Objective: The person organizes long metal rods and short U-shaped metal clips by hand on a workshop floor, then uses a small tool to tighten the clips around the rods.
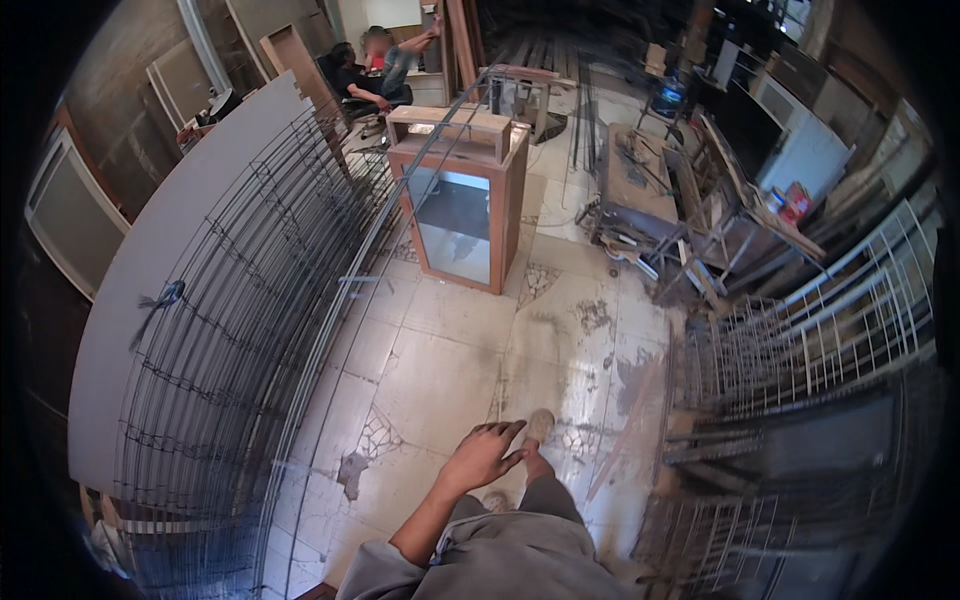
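My left hand (484, 458) hangs in front of my body above the tiled floor, its fingers loosely stretched and the thumb apart, with nothing in it. It touches nothing. My right hand does not show. Below the left hand are my shorts and my feet on the tiles. Farther ahead stands a wooden cabinet (512, 215) with a glass door (450, 222) and an open wooden frame on top. To the left, a stack of dark wire mesh panels (235, 290) leans against a pale board (105, 330).
Long thin metal rods (330, 330) run along the left side. At the right are white wire grids (870, 300), dark frames (790, 440) and a cluttered workbench (640, 165). A person (365, 95) sits in a chair at the back left, one leg raised.
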`<state>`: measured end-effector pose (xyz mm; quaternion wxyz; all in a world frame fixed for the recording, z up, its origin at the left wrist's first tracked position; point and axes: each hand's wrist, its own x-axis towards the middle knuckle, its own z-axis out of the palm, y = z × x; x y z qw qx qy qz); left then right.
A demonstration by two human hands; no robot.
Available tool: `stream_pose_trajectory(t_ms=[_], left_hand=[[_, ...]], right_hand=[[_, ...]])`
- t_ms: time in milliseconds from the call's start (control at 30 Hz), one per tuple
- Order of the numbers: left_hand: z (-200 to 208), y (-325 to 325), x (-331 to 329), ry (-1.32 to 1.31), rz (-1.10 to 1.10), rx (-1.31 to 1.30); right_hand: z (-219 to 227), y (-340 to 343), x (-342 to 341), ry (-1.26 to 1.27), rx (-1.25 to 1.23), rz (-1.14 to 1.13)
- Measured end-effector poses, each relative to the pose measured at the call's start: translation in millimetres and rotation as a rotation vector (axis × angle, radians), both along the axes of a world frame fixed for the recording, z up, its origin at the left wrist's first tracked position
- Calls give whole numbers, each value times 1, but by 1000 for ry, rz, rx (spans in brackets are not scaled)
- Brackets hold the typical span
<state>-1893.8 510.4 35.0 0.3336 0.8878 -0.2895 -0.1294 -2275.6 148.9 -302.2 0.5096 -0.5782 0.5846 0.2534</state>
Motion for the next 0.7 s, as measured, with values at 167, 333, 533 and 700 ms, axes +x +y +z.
stream_pose_trajectory(t_ms=[167, 333, 533, 700], left_hand=[[-62, -40, 94, 107, -18, 106], [-66, -70, 184, 272, -17, 126], [-54, -91, 341, 277, 264, 88], [-44, -93, 468, 252, 498, 101]], right_hand=[[-41, -52, 198, -66, 62, 64], [-98, -169, 442, -189, -185, 789], [-12, -186, 822, -828, -805, 939], [180, -62, 1047, -870, -361, 948]])
